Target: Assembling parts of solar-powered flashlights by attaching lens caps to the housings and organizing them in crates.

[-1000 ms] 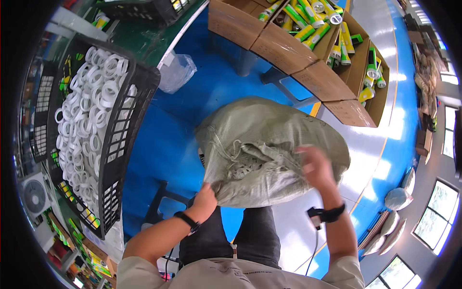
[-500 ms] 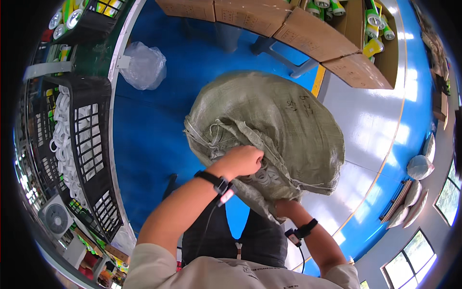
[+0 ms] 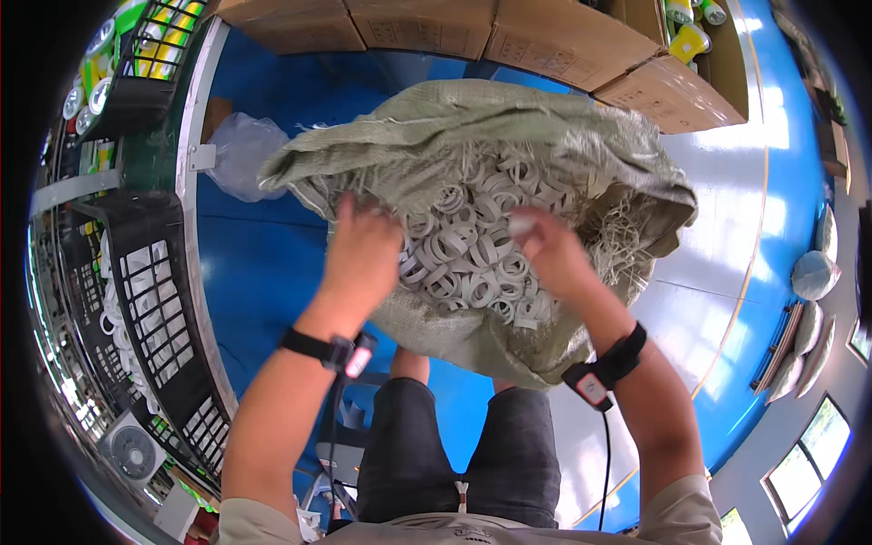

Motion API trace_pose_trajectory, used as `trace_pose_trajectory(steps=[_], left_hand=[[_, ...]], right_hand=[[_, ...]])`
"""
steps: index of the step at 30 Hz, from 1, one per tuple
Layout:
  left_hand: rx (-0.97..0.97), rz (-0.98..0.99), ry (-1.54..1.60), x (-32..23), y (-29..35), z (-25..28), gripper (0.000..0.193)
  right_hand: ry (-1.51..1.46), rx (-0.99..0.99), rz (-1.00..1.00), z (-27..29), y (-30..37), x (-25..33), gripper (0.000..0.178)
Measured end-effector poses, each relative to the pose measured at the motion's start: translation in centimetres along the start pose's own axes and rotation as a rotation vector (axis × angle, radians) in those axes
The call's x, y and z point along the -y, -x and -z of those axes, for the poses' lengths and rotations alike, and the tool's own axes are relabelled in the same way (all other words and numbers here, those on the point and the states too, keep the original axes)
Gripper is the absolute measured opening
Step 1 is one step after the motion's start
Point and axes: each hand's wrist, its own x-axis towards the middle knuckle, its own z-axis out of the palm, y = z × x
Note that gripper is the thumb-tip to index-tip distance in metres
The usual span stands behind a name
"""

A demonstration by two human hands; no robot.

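A woven greenish-grey sack (image 3: 436, 341) stands before me with its mouth spread wide. Inside lies a heap of white plastic rings (image 3: 477, 245). My left hand (image 3: 365, 250) is at the left side of the mouth, next to the sack's folded rim; its fingertips are blurred, so whether they grip the cloth is unclear. Over the right part of the heap hovers my right hand (image 3: 554, 254), its fingers loosely bent and apart. Something white shows at one of its fingertips, too blurred to name. Frayed strands hang along the right inner edge of the sack.
Cardboard boxes (image 3: 427, 27) line the far side, one holding green, white and yellow flashlights (image 3: 690, 41). On the left, a rack carries black crates (image 3: 159, 300) with white rings and more flashlights. A clear plastic bag (image 3: 245, 154) hangs by the rack's post. A grey stool (image 3: 341, 454) stands near my legs.
The gathered sack mouth has been opened wide, exposing the rings. My left hand has moved left and up; my right hand has risen from the sack's lower edge to over the heap.
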Motion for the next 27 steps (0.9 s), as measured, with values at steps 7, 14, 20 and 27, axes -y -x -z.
trace_pose_trajectory(steps=[7,14,20,27], left_hand=[[0.434,0.131,1.329,-4.5,5.7,-0.6,0.024],[-0.448,0.393,1.854,4.2,4.2,7.3,0.024],[-0.461,0.917,0.930,13.0,-1.2,12.6,0.038],[-0.331,-0.095,0.734,-1.7,2.6,2.5,0.031]], right_hand=[[0.701,-0.033,0.481,-7.2,3.9,-7.1,0.042],[0.820,-0.174,0.542,-4.7,2.1,-4.5,0.034],[-0.063,-0.369,0.180,4.1,-0.8,13.0,0.024],[0.134,-0.314,0.542,0.2,2.9,7.9,0.037]])
